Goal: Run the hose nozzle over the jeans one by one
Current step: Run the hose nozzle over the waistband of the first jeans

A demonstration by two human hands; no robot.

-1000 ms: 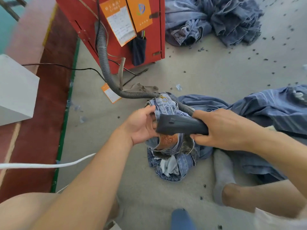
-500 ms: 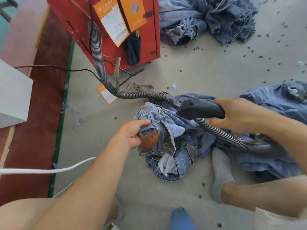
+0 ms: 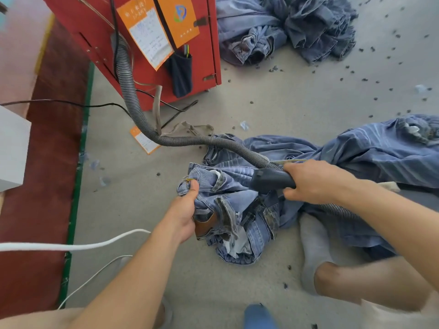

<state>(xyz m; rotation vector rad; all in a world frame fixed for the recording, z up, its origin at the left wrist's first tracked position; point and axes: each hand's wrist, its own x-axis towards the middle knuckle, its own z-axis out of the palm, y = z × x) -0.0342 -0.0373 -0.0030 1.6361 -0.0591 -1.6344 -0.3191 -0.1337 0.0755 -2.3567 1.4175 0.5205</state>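
Note:
A pair of light blue jeans (image 3: 240, 210) lies bunched on the floor in front of me, waistband up with a brown leather patch showing. My left hand (image 3: 184, 213) grips the waistband, thumb pressed on the denim. My right hand (image 3: 313, 184) grips the black hose nozzle (image 3: 270, 181), whose mouth points left and sits on the jeans near the waistband. A grey ribbed hose (image 3: 147, 124) runs from the nozzle up to the red machine (image 3: 133, 32).
More jeans (image 3: 392, 157) spread out to the right, and another pile (image 3: 285, 27) lies at the back. My socked foot (image 3: 316, 248) rests beside the jeans. White cords (image 3: 71, 245) and a black cable (image 3: 71, 103) cross the floor at left, beside a white box (image 3: 11, 148). Dark specks litter the floor.
My right hand brought the nozzle down from above onto the jeans by the waistband. My left hand shifted its grip along the waistband and lowered the denim toward the floor.

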